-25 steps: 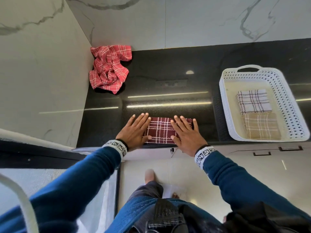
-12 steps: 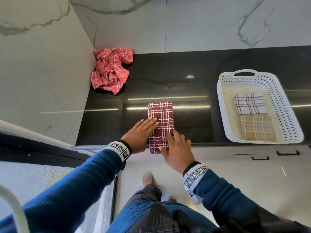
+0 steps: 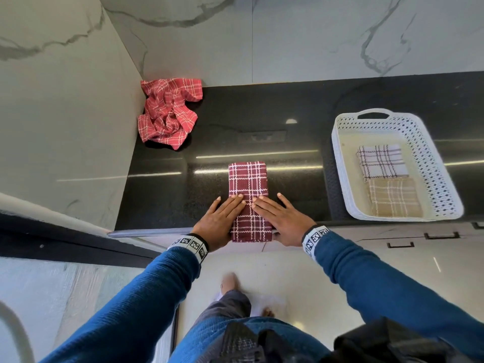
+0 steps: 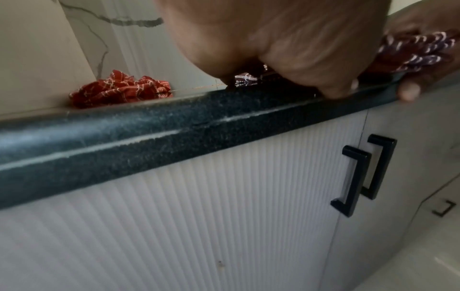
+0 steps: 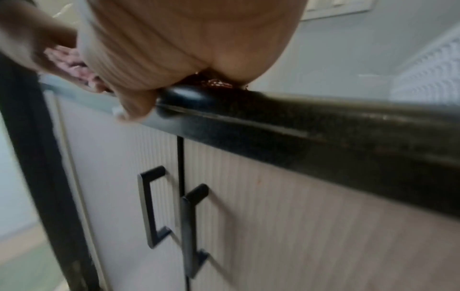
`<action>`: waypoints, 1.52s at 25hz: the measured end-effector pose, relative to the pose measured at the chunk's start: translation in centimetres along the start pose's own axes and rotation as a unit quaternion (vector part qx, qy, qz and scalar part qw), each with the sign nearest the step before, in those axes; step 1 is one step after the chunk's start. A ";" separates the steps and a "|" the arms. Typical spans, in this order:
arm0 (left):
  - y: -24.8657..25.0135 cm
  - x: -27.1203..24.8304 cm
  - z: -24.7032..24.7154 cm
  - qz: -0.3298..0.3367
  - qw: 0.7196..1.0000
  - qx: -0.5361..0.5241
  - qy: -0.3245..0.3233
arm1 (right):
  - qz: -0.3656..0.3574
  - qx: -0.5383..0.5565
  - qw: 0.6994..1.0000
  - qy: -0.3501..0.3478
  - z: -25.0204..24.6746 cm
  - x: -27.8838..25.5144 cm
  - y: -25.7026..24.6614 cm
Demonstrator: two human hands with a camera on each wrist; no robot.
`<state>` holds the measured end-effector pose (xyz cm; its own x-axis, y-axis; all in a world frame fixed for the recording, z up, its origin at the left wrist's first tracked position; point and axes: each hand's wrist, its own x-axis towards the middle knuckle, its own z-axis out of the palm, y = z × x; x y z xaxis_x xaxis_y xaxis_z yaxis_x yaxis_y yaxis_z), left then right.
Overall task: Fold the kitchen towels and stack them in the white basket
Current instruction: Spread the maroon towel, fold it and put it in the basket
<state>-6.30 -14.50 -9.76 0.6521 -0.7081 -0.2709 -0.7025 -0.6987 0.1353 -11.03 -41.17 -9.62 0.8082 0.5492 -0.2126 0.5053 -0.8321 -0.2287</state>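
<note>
The white basket sits at the counter's right front edge and holds two folded towels side by side: a white plaid towel toward the back, a tan plaid towel toward the front. One maroon plaid towel, folded into a narrow strip, lies at the middle of the front edge, its near end overhanging. The left hand and right hand press flat on it, each grip released, fingers straight. One red plaid towel lies crumpled in the back left corner. Four towels in all.
</note>
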 end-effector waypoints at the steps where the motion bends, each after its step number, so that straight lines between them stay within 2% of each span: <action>1: 0.1 -0.1 0.2 0.003 0.999 -0.031 0.025 | 0.006 0.043 0.999 0.031 0.3 -0.2 -0.2; 3: -0.1 -0.3 -0.2 -0.002 0.985 -0.144 0.098 | 0.064 0.200 0.974 0.088 0.0 -0.1 -0.7; 5: -0.3 0.1 -1.4 -0.043 0.941 -0.288 0.174 | 0.160 0.353 0.908 0.161 -1.0 0.4 -1.6; 6: -0.4 0.7 -2.2 -0.080 0.911 -0.356 0.190 | 0.199 0.402 0.870 0.205 -1.7 0.9 -2.0; 8: -0.3 2.2 -3.8 -0.154 0.860 -0.445 0.196 | 0.251 0.455 0.814 0.260 -3.0 2.5 -2.6; 9: -0.3 3.2 -4.2 -0.185 0.847 -0.458 0.194 | 0.278 0.463 0.797 0.270 -3.6 3.5 -2.7; 11: -0.4 5.0 -4.4 -0.234 0.843 -0.450 0.181 | 0.338 0.452 0.781 0.266 -4.3 5.3 -2.3; 14: -0.3 7.0 -4.5 -0.297 0.836 -0.434 0.157 | 0.412 0.399 0.783 0.241 -4.5 7.3 -1.5; 17: 0.2 7.6 -4.7 -0.322 0.842 -0.410 0.138 | 0.446 0.314 0.811 0.210 -4.4 8.4 -1.1; 19: 0.6 7.5 -4.6 -0.298 0.865 -0.373 0.156 | 0.452 0.278 0.822 0.206 -4.2 8.5 -1.1; 21: 0.7 7.4 -4.5 -0.262 0.884 -0.338 0.189 | 0.441 0.263 0.822 0.246 -4.3 8.2 -1.8; 23: 0.7 7.2 -4.2 -0.226 0.916 -0.246 0.223 | 0.382 0.175 0.857 0.299 -4.0 8.0 -2.8; 25: 0.8 6.9 -4.2 -0.172 0.948 -0.143 0.226 | 0.325 0.063 0.907 0.258 -3.4 8.1 -4.0; 26: 0.7 6.7 -4.3 -0.144 0.963 -0.105 0.201 | 0.309 0.030 0.924 0.221 -2.9 8.2 -4.3; 28: 0.1 6.5 -3.8 -0.111 0.983 -0.052 0.137 | 0.307 0.021 0.939 0.151 -2.3 8.3 -4.2; 30: -1.0 6.6 -3.4 -0.117 0.988 -0.051 0.085 | 0.311 0.052 0.944 0.092 -2.2 8.5 -3.5; 33: -1.4 7.1 -3.3 -0.112 0.987 -0.100 0.048 | 0.303 0.097 0.946 0.058 -2.6 8.8 -2.4; 35: -0.9 7.4 -4.2 -0.129 0.969 -0.199 0.067 | 0.315 0.183 0.926 0.103 -3.3 8.8 -2.3; 38: -0.7 7.6 -5.0 -0.238 0.878 -0.396 0.127 | 0.409 0.285 0.834 0.238 -3.2 8.2 -2.9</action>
<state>0.61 -19.91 -7.11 0.9312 -0.2460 -0.2688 0.0198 -0.7024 0.7115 -4.86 -34.53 -7.63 0.9092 -0.3893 -0.1478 -0.3890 -0.6674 -0.6351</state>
